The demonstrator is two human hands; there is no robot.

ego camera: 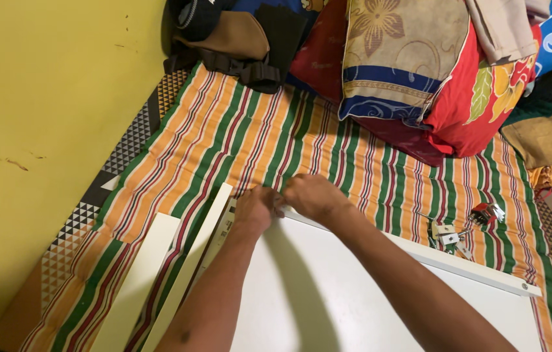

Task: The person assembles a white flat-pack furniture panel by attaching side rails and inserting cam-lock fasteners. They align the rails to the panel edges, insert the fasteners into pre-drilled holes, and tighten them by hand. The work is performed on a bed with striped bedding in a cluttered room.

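A large white board [328, 293] lies flat on a striped orange, green and white mat [256, 137]. Both my hands meet at the board's far left corner. My left hand [254, 208] rests on that corner with its fingers curled. My right hand [313, 197] is beside it, fingers pinched together at the board's far edge. Whatever small thing sits between the fingers is hidden by the hands. A raised white rail [471, 266] runs along the far edge of the board.
Two narrow white slats [139, 280] [191, 267] lie left of the board. Small white brackets and metal fittings [448, 234] and a red and silver tool [486, 212] lie on the mat at right. Pillows [419, 72] and bags [230, 36] pile at the back. A yellow wall [41, 130] stands left.
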